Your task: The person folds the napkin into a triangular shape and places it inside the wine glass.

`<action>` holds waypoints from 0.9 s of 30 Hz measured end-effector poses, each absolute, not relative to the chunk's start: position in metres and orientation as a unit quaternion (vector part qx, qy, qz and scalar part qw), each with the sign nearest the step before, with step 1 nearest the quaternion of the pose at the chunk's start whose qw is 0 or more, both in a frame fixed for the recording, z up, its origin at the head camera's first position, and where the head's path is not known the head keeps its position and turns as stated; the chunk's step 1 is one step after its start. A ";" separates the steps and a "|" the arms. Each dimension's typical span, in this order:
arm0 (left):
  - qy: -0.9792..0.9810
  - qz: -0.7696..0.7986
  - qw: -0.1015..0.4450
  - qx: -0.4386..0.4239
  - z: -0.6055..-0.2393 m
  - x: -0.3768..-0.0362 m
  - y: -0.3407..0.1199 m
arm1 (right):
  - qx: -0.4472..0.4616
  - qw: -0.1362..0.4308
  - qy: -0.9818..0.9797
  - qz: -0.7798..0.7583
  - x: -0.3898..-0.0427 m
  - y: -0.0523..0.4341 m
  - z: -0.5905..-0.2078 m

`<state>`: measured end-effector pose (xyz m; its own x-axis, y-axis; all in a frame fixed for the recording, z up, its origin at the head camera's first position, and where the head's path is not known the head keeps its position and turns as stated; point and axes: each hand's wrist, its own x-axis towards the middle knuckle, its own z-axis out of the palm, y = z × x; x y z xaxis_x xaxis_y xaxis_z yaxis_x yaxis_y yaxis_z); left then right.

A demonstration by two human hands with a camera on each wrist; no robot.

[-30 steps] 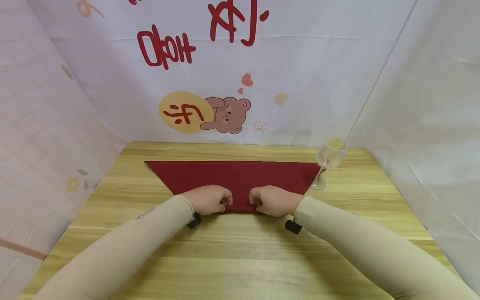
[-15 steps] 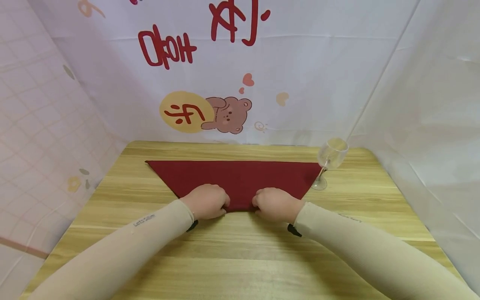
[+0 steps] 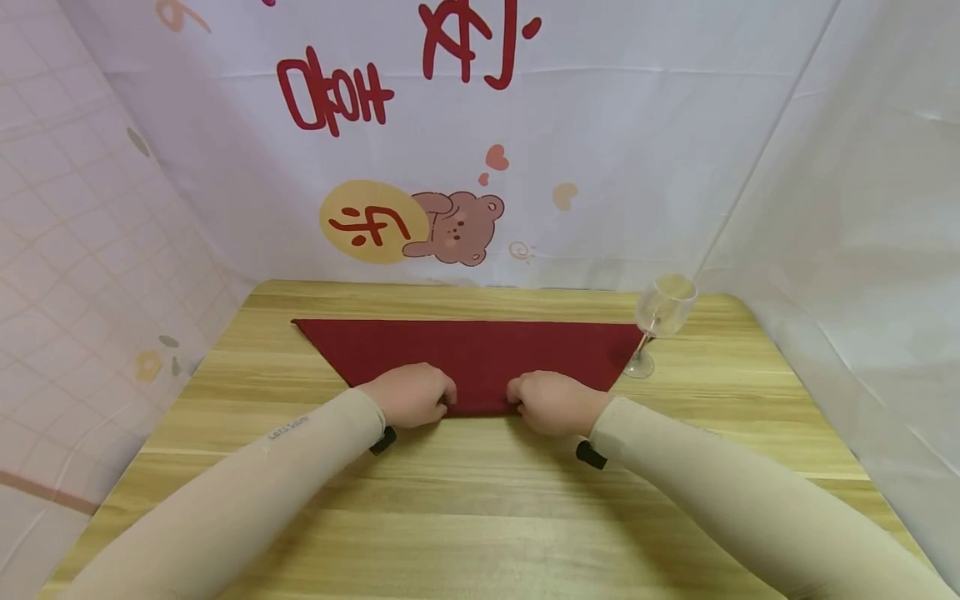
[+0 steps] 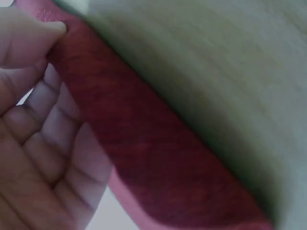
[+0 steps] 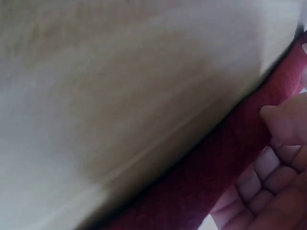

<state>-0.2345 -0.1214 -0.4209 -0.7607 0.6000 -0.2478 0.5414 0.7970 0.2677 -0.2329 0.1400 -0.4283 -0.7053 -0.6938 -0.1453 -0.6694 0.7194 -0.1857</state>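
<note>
A dark red cloth napkin [image 3: 480,354] lies on the table with a straight far edge and slanting sides; its near edge is folded or rolled over. My left hand [image 3: 411,396] grips that near edge left of the middle. In the left wrist view the thumb [image 4: 29,40] presses on the folded band [image 4: 139,129], the other fingers curled beside and behind it. My right hand [image 3: 558,402] holds the same edge right of the middle. The right wrist view has its thumb [image 5: 288,122] on the band [image 5: 211,167], fingers curled at its far side.
A clear stemmed glass [image 3: 665,308] stands at the back right, close to the napkin's right corner. The wooden table [image 3: 465,517] meets a printed white wall cloth [image 3: 637,167] at the back, with white cloth at both sides.
The napkin's near edge has shifted slightly away from me, with both hands moving along with it. My fingers have shifted a little on the edge. The glass stays in place.
</note>
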 end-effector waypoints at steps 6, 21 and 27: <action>0.936 0.133 0.202 0.257 -0.420 -0.241 -0.124 | -0.343 0.139 0.925 -0.087 -0.242 0.143 -0.429; 0.946 0.050 0.098 0.304 -0.420 -0.235 -0.120 | -0.362 0.020 0.932 -0.002 -0.232 0.141 -0.431; 0.944 0.044 0.114 0.307 -0.419 -0.234 -0.121 | -0.367 0.046 0.929 0.003 -0.230 0.142 -0.429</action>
<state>-0.2344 -0.1214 -0.4192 -0.7856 0.5892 -0.1888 0.5689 0.8078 0.1540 -0.2298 0.1420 -0.4291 -0.7268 -0.6812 -0.0879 -0.6818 0.7310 -0.0279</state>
